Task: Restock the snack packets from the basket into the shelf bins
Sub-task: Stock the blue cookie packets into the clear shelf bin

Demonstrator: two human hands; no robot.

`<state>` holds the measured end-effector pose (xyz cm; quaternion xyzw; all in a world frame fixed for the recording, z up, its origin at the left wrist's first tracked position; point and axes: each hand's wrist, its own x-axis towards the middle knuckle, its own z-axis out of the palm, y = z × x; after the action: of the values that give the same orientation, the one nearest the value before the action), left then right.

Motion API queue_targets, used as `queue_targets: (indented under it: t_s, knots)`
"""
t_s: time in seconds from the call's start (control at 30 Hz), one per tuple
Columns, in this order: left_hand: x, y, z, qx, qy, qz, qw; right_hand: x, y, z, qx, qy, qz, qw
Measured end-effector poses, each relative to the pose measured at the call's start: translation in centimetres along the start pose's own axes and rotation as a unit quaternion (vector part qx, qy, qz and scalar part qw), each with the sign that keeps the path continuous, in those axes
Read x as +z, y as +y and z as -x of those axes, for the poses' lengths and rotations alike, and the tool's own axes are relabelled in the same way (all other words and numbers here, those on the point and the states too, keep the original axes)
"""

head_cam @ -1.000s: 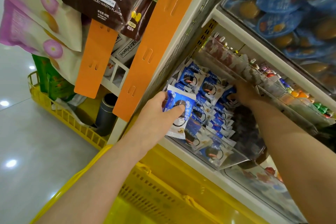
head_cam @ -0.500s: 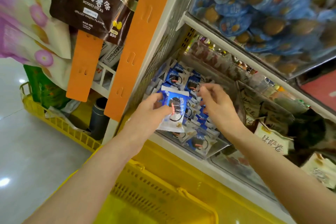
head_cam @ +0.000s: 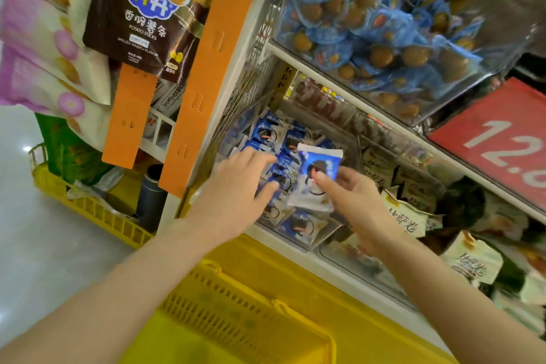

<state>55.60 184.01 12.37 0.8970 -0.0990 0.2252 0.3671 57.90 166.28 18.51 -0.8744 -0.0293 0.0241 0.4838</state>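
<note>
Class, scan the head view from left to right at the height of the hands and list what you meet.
Yellow floor basket, dark tube, long orange strip, left hand, blue-and-white packet, right hand, beige packets, red price sign.

Only the person's hands and forearms show. The left hand (head_cam: 236, 189) and right hand (head_cam: 354, 204) are bare. The left forearm (head_cam: 118, 289) and right forearm (head_cam: 443, 289) are uncovered right down to the frame's bottom edge.

R hand (head_cam: 351, 201) pinches blue pkt (head_cam: 320, 162); L hand (head_cam: 236, 189) touches bin pkts (head_cam: 267, 133).
</note>
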Motion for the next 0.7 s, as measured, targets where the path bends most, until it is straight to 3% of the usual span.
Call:
queue_targets:
  t_s: [0.1, 0.2, 0.3, 0.43, 0.7]
  knots:
    - [-0.4, -1.0, -1.4, 0.054, -0.004, -0.088, 0.995, -2.3, -0.3, -2.3, -0.053, 0.099, 0.091, 0.989]
    - [0.3, -2.4, -1.7, 0.066, -0.049, -0.133, 0.988, -3.1, -0.1, -5.6, -0.076, 0.134, 0.242, 0.958]
    - [1.3, -3.5, -1.4, 0.071, -0.055, -0.141, 0.986, -3.3, 0.3, -9.0, -0.084, 0.114, 0.377, 0.915]
    - [1.7, -4.3, -1.8, 0.082, -0.035, -0.123, 0.988, -3.1, 1.0, -12.7, -0.031, 0.054, 0.513, 0.856]
    - [1.5, -5.4, -2.3, 0.108, -0.013, -0.085, 0.991, -2.2, 1.6, -17.5, -0.003, 0.028, 0.570, 0.821]
